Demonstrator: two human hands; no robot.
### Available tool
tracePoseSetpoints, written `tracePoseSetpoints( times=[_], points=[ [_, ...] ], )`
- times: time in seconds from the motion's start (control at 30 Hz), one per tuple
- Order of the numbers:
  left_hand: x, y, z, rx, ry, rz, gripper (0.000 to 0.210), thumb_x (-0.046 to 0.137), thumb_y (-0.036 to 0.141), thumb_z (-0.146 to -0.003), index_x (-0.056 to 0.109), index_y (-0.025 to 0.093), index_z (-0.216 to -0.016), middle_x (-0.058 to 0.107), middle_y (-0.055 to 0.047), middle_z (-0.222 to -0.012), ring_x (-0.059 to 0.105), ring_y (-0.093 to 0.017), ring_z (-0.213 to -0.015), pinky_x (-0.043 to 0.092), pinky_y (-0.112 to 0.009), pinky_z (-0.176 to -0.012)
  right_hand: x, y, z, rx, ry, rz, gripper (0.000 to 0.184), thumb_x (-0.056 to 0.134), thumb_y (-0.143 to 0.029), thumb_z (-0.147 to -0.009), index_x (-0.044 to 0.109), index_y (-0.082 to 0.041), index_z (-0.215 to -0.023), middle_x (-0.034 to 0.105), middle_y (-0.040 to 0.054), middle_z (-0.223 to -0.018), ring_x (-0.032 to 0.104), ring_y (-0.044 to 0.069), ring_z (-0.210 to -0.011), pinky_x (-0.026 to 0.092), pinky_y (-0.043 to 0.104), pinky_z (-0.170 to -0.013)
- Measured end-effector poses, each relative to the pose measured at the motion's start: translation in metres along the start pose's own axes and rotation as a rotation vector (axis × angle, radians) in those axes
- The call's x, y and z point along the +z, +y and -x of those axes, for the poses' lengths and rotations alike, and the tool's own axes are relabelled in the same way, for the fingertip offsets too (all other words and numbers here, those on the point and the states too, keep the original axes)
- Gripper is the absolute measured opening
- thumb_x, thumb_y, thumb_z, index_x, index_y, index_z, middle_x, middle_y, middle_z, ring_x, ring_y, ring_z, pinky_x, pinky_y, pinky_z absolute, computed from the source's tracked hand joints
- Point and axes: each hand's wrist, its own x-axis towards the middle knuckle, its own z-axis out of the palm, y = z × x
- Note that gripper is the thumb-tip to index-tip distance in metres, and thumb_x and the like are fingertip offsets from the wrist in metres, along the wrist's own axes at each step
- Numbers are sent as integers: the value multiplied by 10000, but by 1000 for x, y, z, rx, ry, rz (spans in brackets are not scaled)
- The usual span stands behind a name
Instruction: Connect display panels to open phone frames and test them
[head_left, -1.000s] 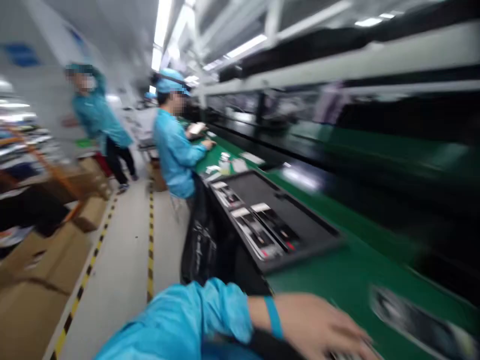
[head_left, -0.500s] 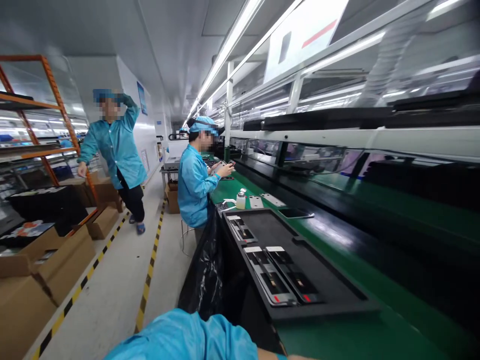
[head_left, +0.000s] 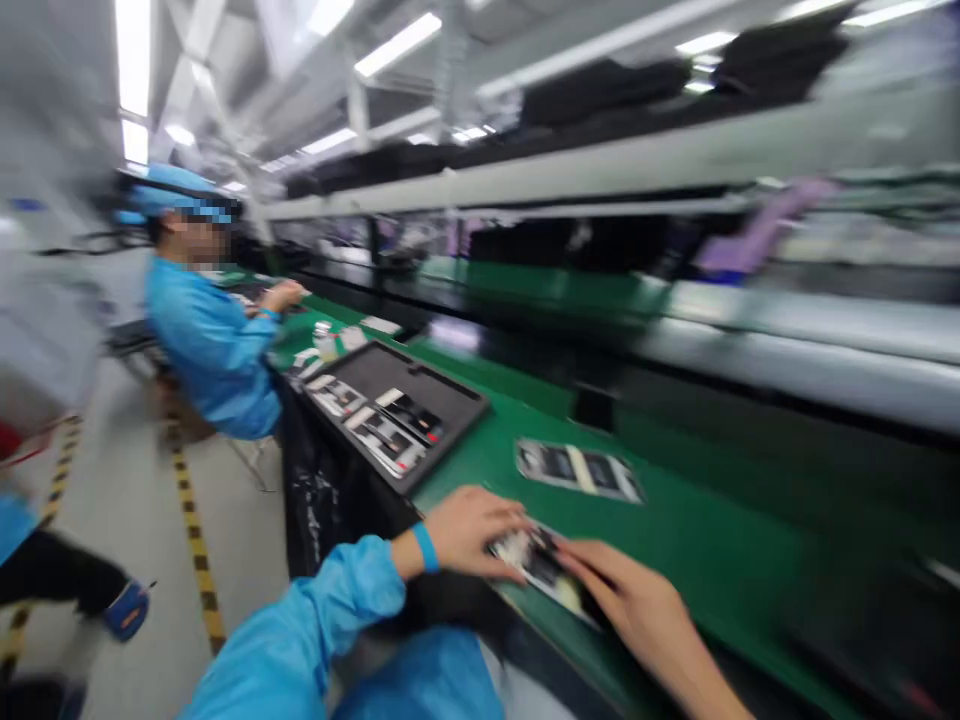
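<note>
At the table's near edge lies an opened phone housing [head_left: 546,568] with dark and pale parts inside; blur hides the small details. My left hand [head_left: 474,532] grips its left end, thumb on the near side and fingers on the far side. My right hand [head_left: 634,605] is at its right part, fingers held together against it, partly covering it. Just beyond, another phone housing [head_left: 579,470] with a pale strip across its middle rests on the green tabletop [head_left: 480,475]. Farther left, a black foam tray [head_left: 459,400] carries several phone housings [head_left: 386,440].
A co-worker [head_left: 206,330] in blue sits at the bench to the left, hands over the table. A small bottle [head_left: 324,340] stands behind the tray. Black plastic [head_left: 307,490] hangs off the bench edge. Another person's leg [head_left: 71,575] shows in the aisle at far left.
My view has swung right and down toward the bench. Both my hands have come into view on a phone housing; before, mostly my sleeve showed. The person in the aisle has come nearer.
</note>
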Motion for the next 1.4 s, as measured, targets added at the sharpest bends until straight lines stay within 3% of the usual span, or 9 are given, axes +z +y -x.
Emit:
tracePoseSetpoints(
  times=[0.1, 0.23, 0.47, 1.03, 1.27, 1.4],
  points=[
    [-6, -5, -2, -79, -65, 37, 746, 752, 578, -841, 524, 224, -1456, 532, -151, -1498, 501, -291, -1384, 311, -491, -1195, -1, -4, 6, 89, -72, -65, 433, 459, -461, -1046, 803, -224, -935, 787, 73, -913, 757, 206, -802, 629, 311, -752],
    [-7, -17, -6, -51, -100, 3, 706, 724, 534, -883, 502, 211, -1470, 497, -137, -1532, 469, -279, -1409, 277, -504, -1227, 10, 10, 8, 178, -85, -45, 327, 521, -375, -1041, 792, -191, -1025, 767, 89, -953, 731, 195, -875, 602, 323, -831],
    [-4, -15, -2, -34, -96, -28, 696, 716, 537, -887, 500, 234, -1476, 502, -122, -1530, 482, -281, -1396, 295, -506, -1224, 14, 10, 12, 143, -136, 65, 266, 553, -339, -1029, 780, -199, -1041, 747, 95, -969, 701, 206, -887, 581, 365, -828],
    [-5, -10, 0, 56, -84, -137, 472, 603, 484, -975, 608, 271, -1396, 480, -113, -1546, 485, -300, -1390, 308, -529, -1218, 16, 12, 15, 82, -162, 109, 276, 544, -351, -1035, 772, -197, -1050, 741, 95, -963, 689, 208, -883, 537, 370, -809],
    [-6, -17, -14, 106, -157, -140, 475, 546, 457, -1002, 588, 230, -1417, 499, -107, -1537, 486, -353, -1356, 335, -554, -1171, 13, 14, 8, 101, -158, 92, 354, 487, -388, -1051, 776, -186, -1019, 743, 112, -944, 701, 232, -877, 558, 393, -794],
    [-5, -13, -17, 131, -144, -67, 447, 579, 544, -969, 658, 280, -1321, 579, -80, -1464, 579, -309, -1228, 438, -463, -1064, 8, 9, 10, 92, -212, 75, 449, 411, -461, -1058, 789, -235, -967, 755, 109, -919, 728, 246, -821, 613, 393, -744]
  ],
)
